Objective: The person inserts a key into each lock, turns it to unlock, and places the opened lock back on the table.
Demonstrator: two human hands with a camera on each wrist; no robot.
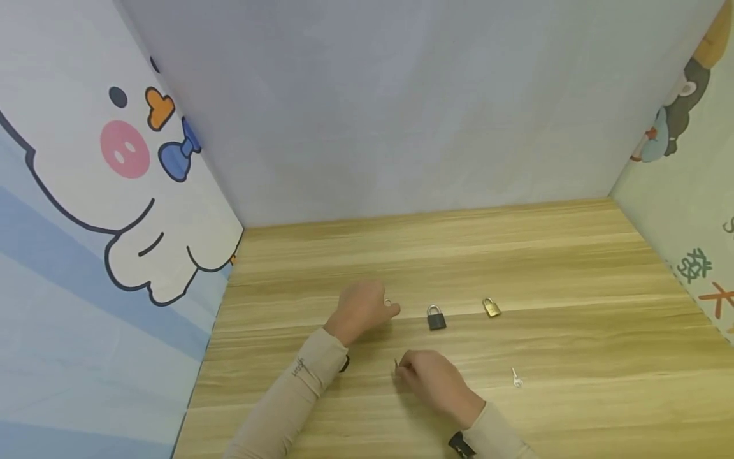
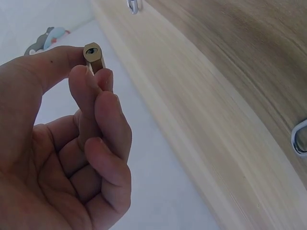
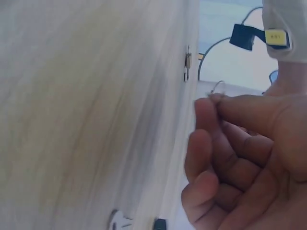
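Note:
My left hand (image 1: 362,309) pinches a small brass padlock (image 2: 94,53) between thumb and fingertips. Its keyhole end faces the left wrist camera, while the fingers cover most of its body. Nearer the front of the table, my right hand (image 1: 432,381) holds a small key (image 1: 396,363) in its fingertips, with the thin blade pointing up. Seen from the right wrist, a thin ring (image 3: 219,86) shows above the pinching fingers. To the right of the left hand lies a black padlock (image 1: 436,320) with its shackle toward the back wall.
Farther right on the wooden table (image 1: 573,268) lies another brass padlock (image 1: 492,309). Small silver keys (image 1: 517,380) rest nearer the front, right of my right hand. A pale back wall (image 1: 401,115) and cartoon-printed side walls (image 1: 69,306) border the table.

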